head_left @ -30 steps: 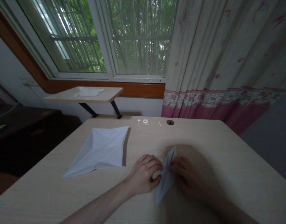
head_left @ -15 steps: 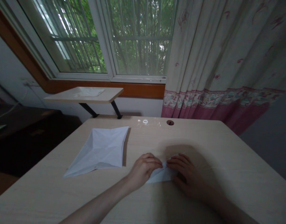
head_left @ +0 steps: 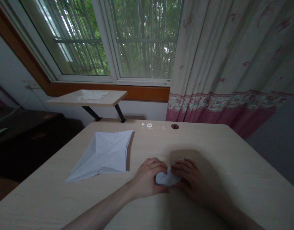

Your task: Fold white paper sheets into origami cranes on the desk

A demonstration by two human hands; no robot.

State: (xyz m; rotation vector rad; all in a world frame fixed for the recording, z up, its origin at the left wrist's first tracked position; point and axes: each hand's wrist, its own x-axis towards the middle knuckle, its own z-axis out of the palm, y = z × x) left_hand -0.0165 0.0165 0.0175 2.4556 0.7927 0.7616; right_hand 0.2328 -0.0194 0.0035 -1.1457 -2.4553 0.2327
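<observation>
A small folded white paper piece [head_left: 165,179] lies on the light wooden desk [head_left: 209,150], pinched between both hands. My left hand [head_left: 148,179] grips its left side with curled fingers. My right hand [head_left: 190,177] presses and holds its right side, fingers bent over the top edge. Most of the piece is hidden by the fingers. A larger creased white sheet [head_left: 105,155] lies flat on the desk to the left of my left hand, apart from it.
A cable hole [head_left: 175,126] sits near the desk's far edge. A small raised shelf [head_left: 89,97] with a white thing on it stands at the back left. Behind are a window and a patterned curtain [head_left: 233,60]. Dark furniture lies to the left.
The small paper stood up as a long pointed shape a second ago. It has been folded down and squeezed into a compact piece between the hands, which moved closer together.
</observation>
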